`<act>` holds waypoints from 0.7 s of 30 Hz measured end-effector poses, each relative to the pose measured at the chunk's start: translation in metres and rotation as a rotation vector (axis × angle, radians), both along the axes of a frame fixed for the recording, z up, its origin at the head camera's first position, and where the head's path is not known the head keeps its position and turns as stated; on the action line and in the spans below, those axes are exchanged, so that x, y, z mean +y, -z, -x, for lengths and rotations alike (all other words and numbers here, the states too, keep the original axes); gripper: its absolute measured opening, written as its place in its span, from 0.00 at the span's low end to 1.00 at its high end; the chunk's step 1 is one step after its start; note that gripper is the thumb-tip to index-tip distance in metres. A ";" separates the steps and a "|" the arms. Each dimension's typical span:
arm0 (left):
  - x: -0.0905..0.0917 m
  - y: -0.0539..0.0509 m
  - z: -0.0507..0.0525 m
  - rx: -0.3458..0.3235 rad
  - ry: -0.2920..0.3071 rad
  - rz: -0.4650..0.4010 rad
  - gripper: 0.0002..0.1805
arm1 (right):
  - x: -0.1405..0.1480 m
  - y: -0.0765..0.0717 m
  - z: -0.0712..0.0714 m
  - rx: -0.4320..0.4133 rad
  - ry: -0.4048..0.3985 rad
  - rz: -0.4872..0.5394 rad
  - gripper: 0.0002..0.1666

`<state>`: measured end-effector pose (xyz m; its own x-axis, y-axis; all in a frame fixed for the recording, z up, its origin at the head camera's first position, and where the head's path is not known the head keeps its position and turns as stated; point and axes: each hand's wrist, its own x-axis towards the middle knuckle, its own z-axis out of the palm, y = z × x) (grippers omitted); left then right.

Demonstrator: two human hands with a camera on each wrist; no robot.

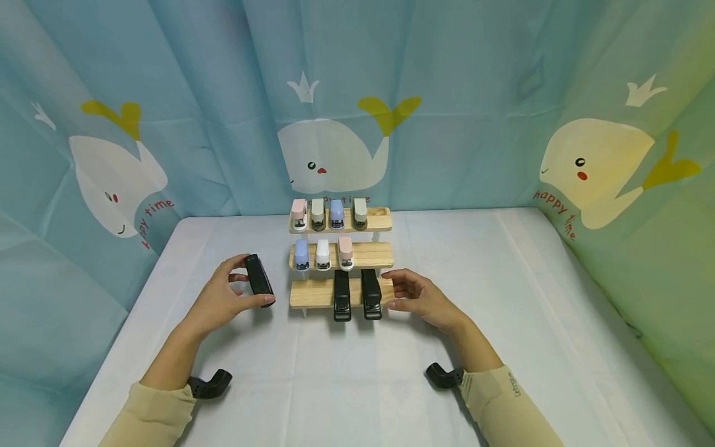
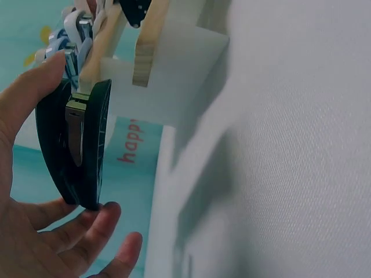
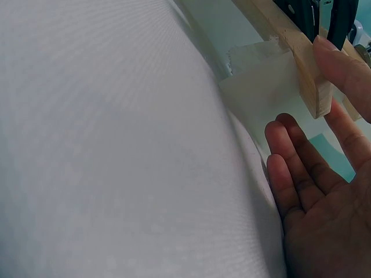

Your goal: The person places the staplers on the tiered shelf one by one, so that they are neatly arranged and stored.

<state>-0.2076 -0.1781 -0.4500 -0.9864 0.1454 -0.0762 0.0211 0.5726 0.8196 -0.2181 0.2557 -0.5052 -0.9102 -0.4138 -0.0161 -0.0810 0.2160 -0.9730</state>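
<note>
In the head view, my left hand (image 1: pixel 219 299) pinches a black stapler (image 1: pixel 259 279) above the table, left of a three-tier wooden rack (image 1: pixel 313 294). The left wrist view shows that stapler (image 2: pixel 93 145) held between thumb and fingertips, its metal part facing the camera. My right hand (image 1: pixel 427 302) holds the right end of the rack's lowest shelf, thumb in front and index finger behind; its other fingers (image 3: pixel 290 168) are below the shelf in the right wrist view. Beside it, a black stapler (image 1: pixel 371 295) stands on that shelf, and another black stapler (image 1: pixel 342 297) is to its left.
Small pastel staplers line the upper tiers, among them a pink one (image 1: pixel 346 253) on the middle tier and a blue one (image 1: pixel 337 214) on top. The rack stands on a white-covered table (image 1: pixel 335 385). Behind hangs a blue whale-print curtain (image 1: pixel 463 124).
</note>
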 end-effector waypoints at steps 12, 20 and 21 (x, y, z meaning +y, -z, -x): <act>0.008 -0.005 -0.009 0.004 0.010 0.002 0.64 | 0.000 -0.002 -0.001 -0.009 0.007 -0.010 0.36; 0.012 -0.007 -0.017 0.029 0.033 -0.012 0.65 | 0.000 -0.002 -0.001 -0.007 0.008 -0.005 0.36; 0.013 -0.007 -0.018 0.028 0.036 -0.011 0.64 | 0.000 -0.002 -0.001 -0.007 0.008 -0.005 0.35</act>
<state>-0.1896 -0.1655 -0.4428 -0.9823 0.1815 -0.0470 0.0644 0.5621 0.8245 -0.2172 0.2554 -0.5037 -0.9134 -0.4063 -0.0248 -0.0723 0.2219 -0.9724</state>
